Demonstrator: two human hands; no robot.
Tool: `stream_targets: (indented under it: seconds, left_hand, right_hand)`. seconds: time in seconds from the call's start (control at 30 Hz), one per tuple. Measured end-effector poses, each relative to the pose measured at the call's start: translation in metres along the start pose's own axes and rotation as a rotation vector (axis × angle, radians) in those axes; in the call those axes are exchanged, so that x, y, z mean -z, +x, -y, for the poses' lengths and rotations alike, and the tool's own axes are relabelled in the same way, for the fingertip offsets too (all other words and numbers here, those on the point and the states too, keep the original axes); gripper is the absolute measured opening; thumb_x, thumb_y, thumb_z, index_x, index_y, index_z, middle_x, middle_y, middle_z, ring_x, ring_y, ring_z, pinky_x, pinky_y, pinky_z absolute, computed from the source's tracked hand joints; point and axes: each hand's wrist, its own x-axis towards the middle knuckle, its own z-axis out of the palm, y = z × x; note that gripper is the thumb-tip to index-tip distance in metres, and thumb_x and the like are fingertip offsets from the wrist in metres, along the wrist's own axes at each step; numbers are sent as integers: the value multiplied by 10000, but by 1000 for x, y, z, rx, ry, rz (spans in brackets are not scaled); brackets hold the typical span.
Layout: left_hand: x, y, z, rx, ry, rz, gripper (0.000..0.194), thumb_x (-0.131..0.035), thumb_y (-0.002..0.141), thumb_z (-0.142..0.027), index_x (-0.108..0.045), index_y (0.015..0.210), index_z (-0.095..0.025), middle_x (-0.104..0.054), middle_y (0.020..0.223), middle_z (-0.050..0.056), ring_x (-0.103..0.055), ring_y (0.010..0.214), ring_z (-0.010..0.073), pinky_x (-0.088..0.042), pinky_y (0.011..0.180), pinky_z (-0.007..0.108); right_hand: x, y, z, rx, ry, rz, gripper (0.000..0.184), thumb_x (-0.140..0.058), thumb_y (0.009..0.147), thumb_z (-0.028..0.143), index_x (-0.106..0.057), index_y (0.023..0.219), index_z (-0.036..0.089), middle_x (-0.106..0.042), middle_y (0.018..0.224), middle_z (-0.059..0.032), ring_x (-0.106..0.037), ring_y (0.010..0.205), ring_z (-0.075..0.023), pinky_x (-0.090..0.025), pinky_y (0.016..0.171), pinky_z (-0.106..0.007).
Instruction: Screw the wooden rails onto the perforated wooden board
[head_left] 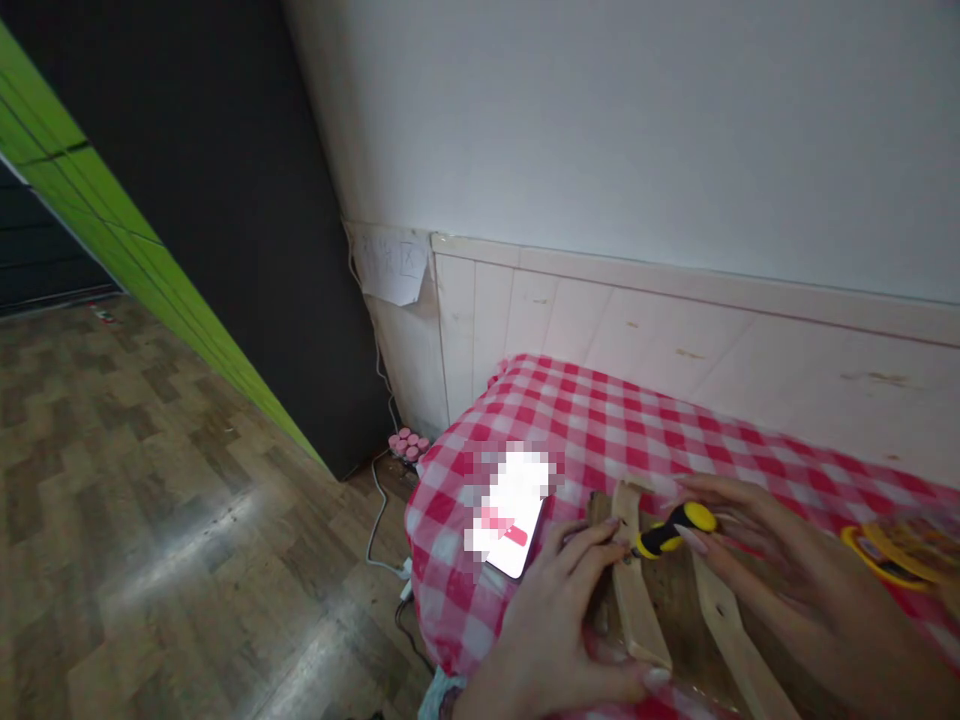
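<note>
My right hand (757,560) grips a short yellow-and-black screwdriver (667,532) by its handle. The screwdriver's tip meets a pale wooden strip (637,610) near its upper part. My left hand (555,620) is closed around that strip, fingers at the screwdriver's tip and thumb at the near end. Beneath lies a darker brown wooden piece (679,600), partly hidden by both hands. A second pale wooden strip (731,630) with a hole in it runs beside the first, under my right hand.
A lit phone (517,520) lies on the red-and-white checked tablecloth (592,410), left of the wood. Something with a yellow rim (892,555) sits at the right. Pink round-topped items (409,443) and a white cable (375,520) are on the floor by the dark panel.
</note>
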Motion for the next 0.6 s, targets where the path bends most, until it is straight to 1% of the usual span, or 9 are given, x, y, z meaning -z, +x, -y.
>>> stream_targets:
  seconds: [0.03, 0.1, 0.2, 0.23, 0.3, 0.33, 0.43, 0.53, 0.6]
  left_hand:
    - [0, -1, 1, -2, 4, -7, 833, -674, 810, -705, -522, 1433, -173, -491, 1538, 142, -402, 1447, 368, -387, 1170, 548]
    - [-1, -2, 3, -15, 1, 2, 814, -646, 846, -683, -481, 1470, -187, -466, 1552, 149, -391, 1452, 368, -360, 1180, 564]
    - [-2, -5, 8, -44, -1, -5, 778, -601, 877, -690, -459, 1480, -220, -442, 1566, 141, -383, 1455, 367, -352, 1176, 583]
    - [-3, -6, 9, -47, 8, 2, 767, -591, 889, -684, -442, 1493, -235, -431, 1574, 133, -370, 1461, 361, -352, 1175, 585]
    - [-3, -7, 11, -59, 28, -14, 755, -571, 896, -699, -439, 1490, -252, -435, 1569, 127, -362, 1462, 360, -357, 1168, 596]
    - [-4, -8, 12, -64, 36, -23, 748, -562, 902, -702, -434, 1490, -257, -436, 1567, 126, -363, 1460, 360, -359, 1166, 599]
    - [-4, -10, 13, -70, 50, -31, 733, -545, 917, -701, -418, 1498, -273, -428, 1571, 124, -371, 1456, 359, -366, 1163, 599]
    - [-2, -10, 13, -63, 59, -2, 737, -553, 914, -700, -390, 1513, -303, -399, 1595, 108, -364, 1463, 357, -368, 1164, 595]
    - [-1, -10, 12, -56, 64, 11, 735, -551, 914, -703, -374, 1518, -323, -390, 1603, 95, -354, 1470, 353, -363, 1166, 596]
  right_hand:
    - [1, -2, 2, -14, 25, 22, 275, -586, 944, 502, -690, 1070, 280, -798, 907, -64, -779, 724, -242, -656, 625, -323]
    - [0, -5, 8, -50, 48, 56, 224, -550, 974, 397, -679, 1103, 268, -800, 966, -77, -789, 814, -249, -662, 710, -345]
    - [-5, -10, 18, -74, 45, 75, 220, -508, 983, 313, -653, 1138, 253, -792, 1035, -87, -778, 922, -244, -648, 786, -360]
    - [-8, -11, 21, -81, 17, 68, 226, -500, 989, 315, -642, 1153, 252, -789, 1050, -87, -774, 934, -244, -645, 782, -365]
    - [-14, -14, 27, -94, -80, 37, 240, -493, 1003, 346, -620, 1185, 255, -785, 1061, -85, -768, 913, -250, -639, 729, -372]
    - [-17, -16, 28, -92, -129, 25, 243, -493, 1008, 364, -616, 1188, 256, -778, 1076, -89, -761, 927, -257, -634, 727, -381]
    - [-22, -16, 28, -67, -220, -47, 226, -509, 1013, 409, -643, 1111, 255, -761, 1045, -94, -741, 935, -260, -618, 746, -390]
    - [-20, -13, 23, -66, -200, -97, 226, -534, 1004, 418, -677, 1015, 244, -755, 937, -82, -737, 884, -246, -614, 739, -374]
    - [-18, -12, 20, -86, -130, -75, 213, -531, 1007, 381, -694, 1017, 244, -767, 953, -77, -745, 895, -235, -619, 747, -361]
